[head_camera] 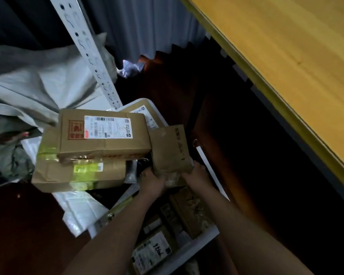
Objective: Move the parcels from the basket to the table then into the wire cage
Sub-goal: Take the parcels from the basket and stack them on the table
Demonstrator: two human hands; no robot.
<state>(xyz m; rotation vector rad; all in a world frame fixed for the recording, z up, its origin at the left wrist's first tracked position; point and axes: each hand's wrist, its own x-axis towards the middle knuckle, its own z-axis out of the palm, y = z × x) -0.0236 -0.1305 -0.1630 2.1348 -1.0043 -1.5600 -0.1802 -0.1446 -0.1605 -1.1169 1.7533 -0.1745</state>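
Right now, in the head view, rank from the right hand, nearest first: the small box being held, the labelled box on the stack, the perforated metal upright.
1. Small box, gripped by the right hand.
2. Labelled box, to the left, atop the stack.
3. Perforated metal upright, far upper left.

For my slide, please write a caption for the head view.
Both hands, left and right, hold a small cardboard parcel beside stacked boxes.
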